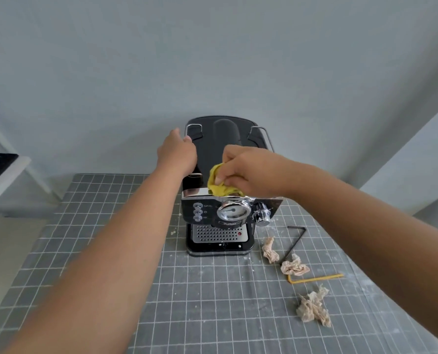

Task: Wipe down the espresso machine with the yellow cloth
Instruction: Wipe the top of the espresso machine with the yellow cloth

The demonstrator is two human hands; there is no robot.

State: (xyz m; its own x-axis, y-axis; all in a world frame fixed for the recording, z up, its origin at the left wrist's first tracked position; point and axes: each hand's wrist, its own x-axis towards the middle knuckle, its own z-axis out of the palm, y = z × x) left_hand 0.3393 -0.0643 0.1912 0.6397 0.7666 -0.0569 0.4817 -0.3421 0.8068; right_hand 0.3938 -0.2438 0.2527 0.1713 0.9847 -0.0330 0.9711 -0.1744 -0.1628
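Left side of table: the grey grid-lined table mat [90, 251] has open surface from 7 to 10 o'clock of the machine; its left edge runs diagonally beside a white shelf [5, 175].
Left hand: the left hand [178, 153] rests on the machine's top left edge near a wire rail, fingers curved over the rim; whether they clamp it cannot be told.
Espresso machine: the espresso machine [219, 221] stands upright mid-table, its back close to the pale wall [212, 60]. The long axis runs 6 to 12 o'clock, with the gauge, buttons and drip tray facing 6 o'clock.
Yellow cloth: the yellow cloth [219, 187] is bunched on the machine's top front edge, just above the gauge.
Right hand: the right hand [246, 171] has its fingers curled tight, clamped on the cloth.
Right side of table: at 3 to 5 o'clock lie a black hex key [295, 240], three crumpled paper scraps [294, 267], and a yellow hex key [315, 277].
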